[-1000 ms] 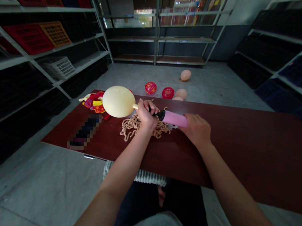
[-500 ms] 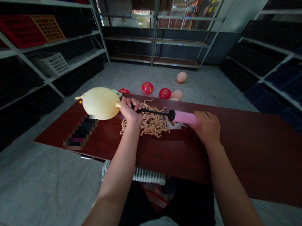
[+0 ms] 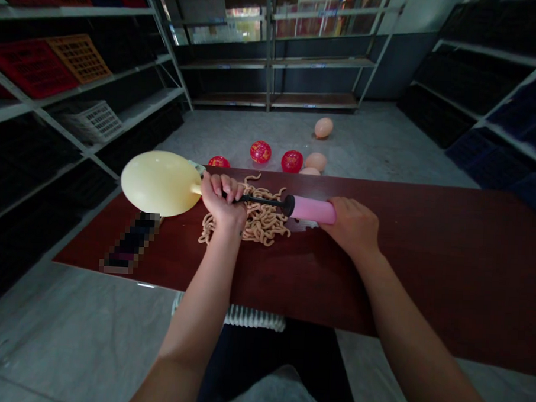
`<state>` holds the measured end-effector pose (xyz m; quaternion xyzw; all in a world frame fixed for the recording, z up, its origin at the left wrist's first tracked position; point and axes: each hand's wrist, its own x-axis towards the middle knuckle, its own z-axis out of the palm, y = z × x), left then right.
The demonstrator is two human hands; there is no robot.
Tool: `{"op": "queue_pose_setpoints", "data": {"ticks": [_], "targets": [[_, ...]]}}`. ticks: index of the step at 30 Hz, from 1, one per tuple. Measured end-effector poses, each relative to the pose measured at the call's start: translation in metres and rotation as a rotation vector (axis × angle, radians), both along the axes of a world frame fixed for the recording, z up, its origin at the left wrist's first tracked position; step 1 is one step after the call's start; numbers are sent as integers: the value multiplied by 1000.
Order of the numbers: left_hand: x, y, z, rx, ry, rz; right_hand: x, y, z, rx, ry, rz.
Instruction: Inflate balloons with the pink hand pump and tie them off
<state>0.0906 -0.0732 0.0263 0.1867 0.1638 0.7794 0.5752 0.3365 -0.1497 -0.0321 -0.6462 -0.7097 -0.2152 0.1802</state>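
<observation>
My left hand is closed around the neck of a pale yellow balloon and the front end of a hand pump. The balloon is inflated and sticks out to the left over the dark red table. My right hand grips the pink barrel of the pump, whose black rod is partly drawn out between my hands. Under the pump lies a heap of tan uninflated balloons.
A dark flat object lies on the table's left end. Red balloons and peach balloons lie on the grey floor beyond the table. Metal shelves with crates line the left, right and far walls.
The pump's rod was pulled out, then pushed partly back in. The yellow balloon has grown larger and now covers the coloured pile behind it.
</observation>
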Motion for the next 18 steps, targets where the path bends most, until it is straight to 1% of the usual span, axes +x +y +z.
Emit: {"op": "queue_pose_setpoints", "data": {"ticks": [5,9,13,18], "targets": [[29,-10,-7,-35,54,-86,-20,-5,2,-28,27,59],[40,-13,-12,-81,68,-128,-30,-8,2,-33,39,80],[40,-10,-17,-117,45,-116,-30,-5,1,7,30,77],[27,-3,-16,-143,-33,-87,-31,2,0,38,8,73]]}}
